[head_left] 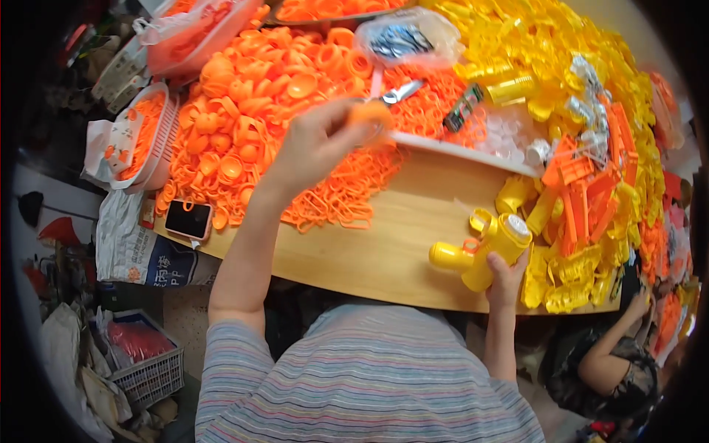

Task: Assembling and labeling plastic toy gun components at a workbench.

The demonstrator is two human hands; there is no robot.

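Note:
My left hand [316,140] is raised over the orange heap, fingers closed on a small rounded orange plastic piece [371,115], which is blurred. At the table's near edge, my right hand [508,279] is wrapped round a yellow plastic toy body [502,244]. That body has a silvery-white disc at its top end and a rounded yellow arm sticking out to the left. A small orange ring [471,245] sits where this arm meets the body. Close to my right hand lie loose yellow shell parts [572,277]. A metal blade [402,92] shows just beyond my left hand.
Heaped orange cups and loops [258,96] cover the table's left, yellow parts [546,37] its right. A white-edged tray [465,151] holds orange rings and clear pieces. A phone [188,219] lies at the left edge. Another person's arm [609,351] is at lower right.

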